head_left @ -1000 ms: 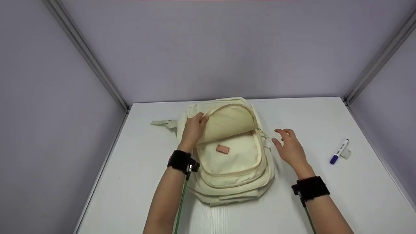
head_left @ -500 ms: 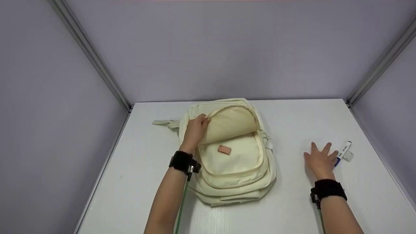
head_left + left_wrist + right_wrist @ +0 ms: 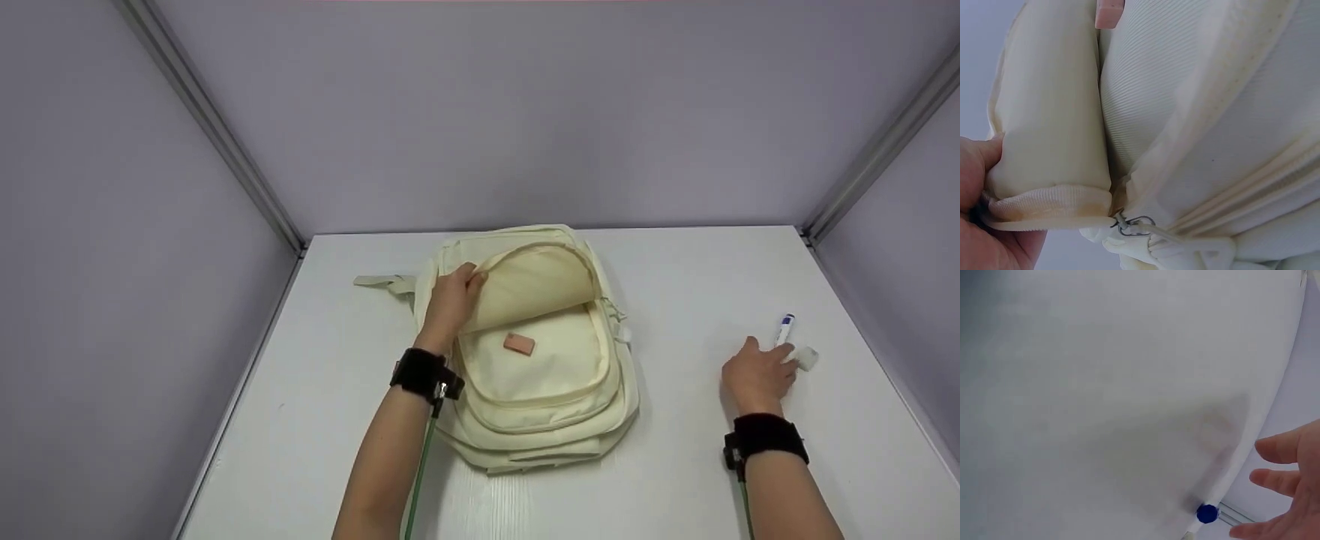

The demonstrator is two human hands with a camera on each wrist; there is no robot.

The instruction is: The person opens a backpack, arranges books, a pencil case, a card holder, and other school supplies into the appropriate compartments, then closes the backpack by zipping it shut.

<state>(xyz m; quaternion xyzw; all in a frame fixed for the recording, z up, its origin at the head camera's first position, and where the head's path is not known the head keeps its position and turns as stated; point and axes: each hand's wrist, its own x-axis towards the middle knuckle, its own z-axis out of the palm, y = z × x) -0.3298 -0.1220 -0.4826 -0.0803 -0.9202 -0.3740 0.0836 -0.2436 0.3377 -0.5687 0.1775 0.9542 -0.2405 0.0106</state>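
A cream backpack (image 3: 547, 382) lies on the table with its front pocket flap (image 3: 536, 281) unzipped and folded back. My left hand (image 3: 450, 304) pinches the flap's edge; the left wrist view shows the thumb on the fabric and fingers beneath, near a zipper pull (image 3: 1134, 226). Inside the pocket rests a pink rectangular block (image 3: 519, 344). Far to the right, my right hand (image 3: 759, 377) is low over the table at a white marker (image 3: 784, 330) with blue on its upper end. In the right wrist view its fingers are apart, close to a round blue end (image 3: 1207, 513).
A small whitish block (image 3: 807, 358) lies just right of the right hand. A strap (image 3: 384, 283) sticks out from the backpack's left side. Grey panels (image 3: 525, 112) border the white table (image 3: 675, 270) at the back and sides.
My right hand has gone from beside the backpack to the marker on the right. The marker has shifted left and shows blue at its upper end. The left hand stays on the flap.
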